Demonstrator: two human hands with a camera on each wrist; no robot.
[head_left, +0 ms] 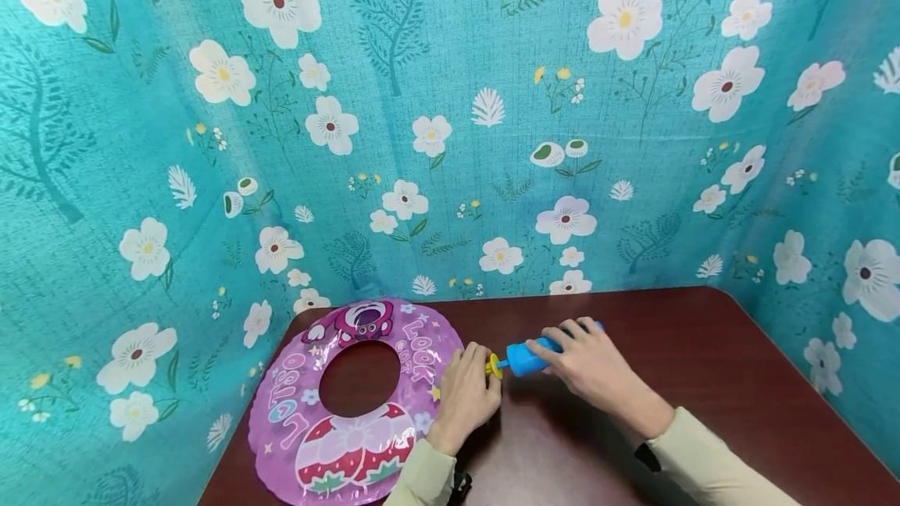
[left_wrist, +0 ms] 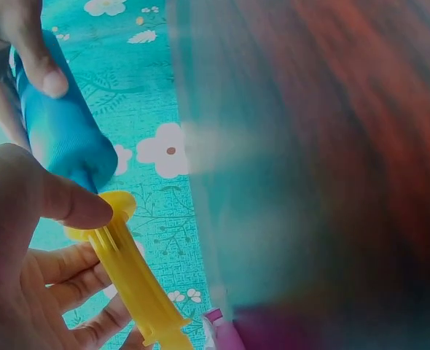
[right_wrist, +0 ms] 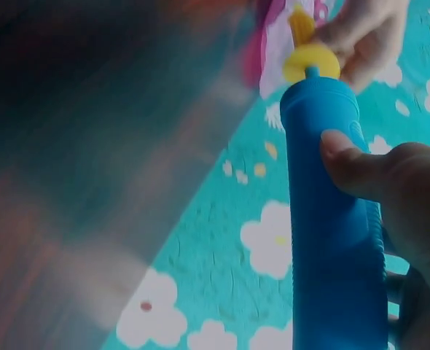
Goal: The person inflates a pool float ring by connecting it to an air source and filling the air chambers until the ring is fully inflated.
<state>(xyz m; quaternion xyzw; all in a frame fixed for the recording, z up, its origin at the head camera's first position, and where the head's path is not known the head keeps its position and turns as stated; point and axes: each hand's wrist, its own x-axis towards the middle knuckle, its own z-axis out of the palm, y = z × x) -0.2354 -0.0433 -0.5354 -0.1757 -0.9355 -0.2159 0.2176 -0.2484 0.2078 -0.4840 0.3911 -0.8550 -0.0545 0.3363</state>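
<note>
A blue hand pump [head_left: 526, 359] is held above the table at the middle right, tilted, with a short thin blue stem at its left end. My right hand [head_left: 591, 365] grips the ribbed blue body, thumb along its side in the right wrist view. On the stem side is a long yellow nozzle [left_wrist: 138, 292] with a round flange. My left hand [head_left: 467, 389] pinches it near that flange, the thumb lying against it in the left wrist view. To the left lies a puffed-up purple swim ring [head_left: 274, 393], close beside the left hand. Whether the nozzle's far end touches the ring cannot be told.
The dark reddish-brown table [head_left: 675, 350] has a rounded far right corner. A turquoise flowered curtain [head_left: 450, 186] hangs behind the table and along both sides. The swim ring covers much of the table's left part.
</note>
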